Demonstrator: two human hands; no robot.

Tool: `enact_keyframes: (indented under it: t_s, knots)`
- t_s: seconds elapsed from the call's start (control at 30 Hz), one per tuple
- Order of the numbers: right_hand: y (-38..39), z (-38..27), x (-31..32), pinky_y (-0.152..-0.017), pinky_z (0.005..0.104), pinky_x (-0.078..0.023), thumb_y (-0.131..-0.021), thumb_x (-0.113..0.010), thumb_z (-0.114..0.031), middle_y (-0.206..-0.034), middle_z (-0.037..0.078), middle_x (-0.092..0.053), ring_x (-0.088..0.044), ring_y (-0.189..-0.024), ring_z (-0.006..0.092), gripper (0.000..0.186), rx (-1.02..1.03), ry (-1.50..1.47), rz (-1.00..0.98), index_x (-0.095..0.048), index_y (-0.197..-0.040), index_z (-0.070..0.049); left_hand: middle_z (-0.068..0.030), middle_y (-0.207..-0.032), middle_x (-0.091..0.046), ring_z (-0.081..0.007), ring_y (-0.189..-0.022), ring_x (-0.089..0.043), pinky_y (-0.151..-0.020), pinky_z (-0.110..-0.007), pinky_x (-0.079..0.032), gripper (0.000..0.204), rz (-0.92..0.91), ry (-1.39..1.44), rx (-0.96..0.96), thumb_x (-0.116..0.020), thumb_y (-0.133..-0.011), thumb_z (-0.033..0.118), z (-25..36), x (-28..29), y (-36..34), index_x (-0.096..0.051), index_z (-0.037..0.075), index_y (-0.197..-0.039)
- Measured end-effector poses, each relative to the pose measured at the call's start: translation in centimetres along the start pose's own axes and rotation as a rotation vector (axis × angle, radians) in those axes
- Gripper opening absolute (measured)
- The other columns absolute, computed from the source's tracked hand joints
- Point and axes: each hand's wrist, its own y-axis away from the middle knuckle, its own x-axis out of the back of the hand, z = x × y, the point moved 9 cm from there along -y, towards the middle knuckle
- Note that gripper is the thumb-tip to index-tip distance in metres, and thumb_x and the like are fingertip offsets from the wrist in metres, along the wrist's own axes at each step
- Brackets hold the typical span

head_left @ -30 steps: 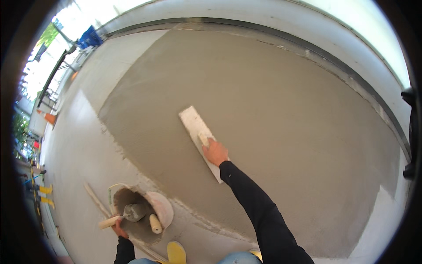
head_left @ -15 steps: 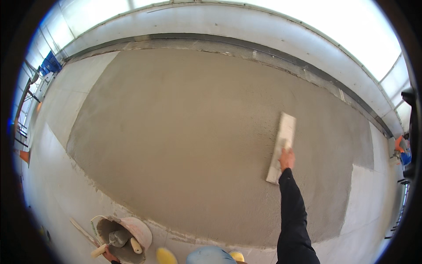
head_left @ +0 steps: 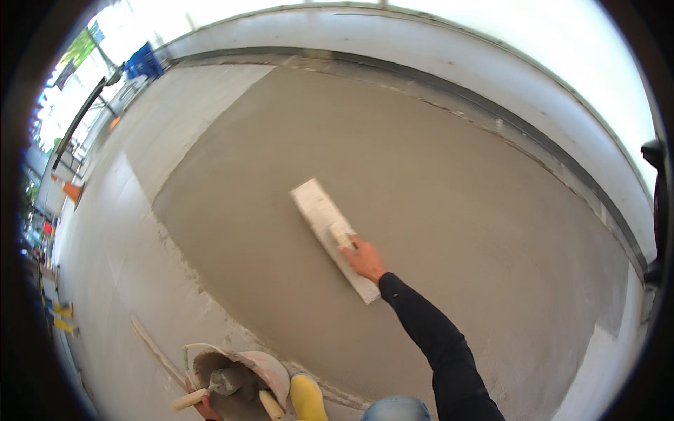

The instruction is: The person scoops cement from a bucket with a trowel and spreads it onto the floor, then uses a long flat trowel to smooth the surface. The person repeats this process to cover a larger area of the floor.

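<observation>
Down near the middle of the frame, the right hand [head_left: 363, 258] is curled shut around the handle of a long pale float [head_left: 332, 236], fingers wrapped over the grip with the black sleeve [head_left: 439, 347] running back to the lower edge. That float lies flat on the wet grey screed [head_left: 421, 182], slanting from upper left to lower right, its far end pointing toward the upper left of the frame and its near end just beside the wrist. Around it the fresh patch fills most of the centre and right, while a paler, dry concrete floor [head_left: 112, 231] borders it on the left. At the bottom left, the left hand [head_left: 204, 405] is barely in view at the edge, closed on a wooden handle [head_left: 189, 399] that leads to a trowel [head_left: 226, 381] resting inside a grey mortar bucket [head_left: 270, 368]. A yellow boot [head_left: 307, 397] stands just to the right of that bucket. Along the top curves a low white wall [head_left: 449, 49], and a blue crate [head_left: 144, 62] sits at the upper left.
</observation>
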Motion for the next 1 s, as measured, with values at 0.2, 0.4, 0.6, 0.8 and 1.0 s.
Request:
enact_keyframes:
  t_s: [0.2,0.4,0.6,0.8,1.0]
  knots:
    - [-5.7,-6.8,-14.5,-0.096,0.0487,-0.05,-0.094,-0.065,-0.038,-0.116,0.028,-0.068,-0.064,-0.112,0.0444,0.055,0.14,0.107,-0.23,-0.058,-0.133,0.0,-0.0117,-0.115,-0.066,-0.0275,-0.105,-0.061,-0.096,-0.045,-0.05,0.039,-0.105,-0.042,0.008,-0.07,-0.093,0.034,2.7,-1.4,2.5,-0.069,-0.001,-0.112]
    - [-13.3,-5.2,-12.1,-0.104,0.0452,-0.048,-0.097,-0.062,-0.04,-0.135,0.024,-0.061,-0.06,-0.123,0.0402,0.059,0.032,0.135,-0.008,-0.054,-0.141,0.0,-0.0117,-0.117,-0.065,-0.027,-0.107,-0.06,-0.096,-0.046,-0.05,0.043,-0.054,-0.054,0.105,-0.071,-0.092,0.036,3.3,-1.9,2.8,-0.067,0.0,-0.116]
    - [-20.5,-1.4,-2.5,-0.107,0.0487,-0.045,-0.096,-0.06,-0.043,-0.138,0.022,-0.06,-0.056,-0.129,0.0385,0.059,-0.224,0.182,0.263,-0.055,-0.142,-0.007,-0.0126,-0.119,-0.064,-0.0276,-0.109,-0.059,-0.098,-0.046,-0.049,0.046,-0.056,-0.103,0.097,-0.071,-0.092,0.038,4.3,-2.6,2.3,-0.065,0.0,-0.119]
    - [-22.7,3.7,9.8,-0.103,0.0481,-0.049,-0.093,-0.063,-0.036,-0.129,0.024,-0.065,-0.061,-0.121,0.0436,0.051,-0.296,0.21,0.591,-0.063,-0.132,-0.003,-0.0134,-0.122,-0.062,-0.0282,-0.111,-0.059,-0.099,-0.046,-0.048,0.049,-0.052,-0.135,0.075,-0.071,-0.092,0.039,5.1,-3.3,1.7,-0.062,0.001,-0.122]
    - [-12.7,13.9,26.2,-0.102,0.049,-0.049,-0.09,-0.064,-0.036,-0.126,0.029,-0.064,-0.06,-0.12,0.0464,0.055,-0.403,0.265,0.9,-0.063,-0.131,0.0,-0.0142,-0.125,-0.061,-0.0288,-0.114,-0.058,-0.1,-0.046,-0.047,0.052,-0.06,-0.165,0.034,-0.071,-0.092,0.04,4.7,-5.8,0.9,-0.06,0.001,-0.125]
